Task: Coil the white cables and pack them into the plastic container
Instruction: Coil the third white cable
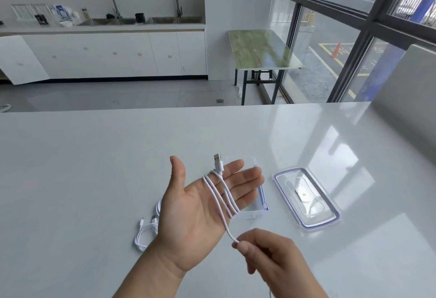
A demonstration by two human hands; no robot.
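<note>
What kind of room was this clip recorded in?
Probably a pantry or break room in an office-type building. A back counter carries two sinks with tall faucets above white cabinets, a folding table stands by large windows facing a street, and the work happens on a wide white table.

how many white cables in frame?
2 clearly visible: one cable wound around the left hand, its tail pinched by the right hand; one cable on the table, partly behind the left wrist, which may hide more.

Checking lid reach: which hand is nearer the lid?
Right. The right hand sits just below-left of the lid, pinching the cable; the left hand is farther left, over the container.
</note>
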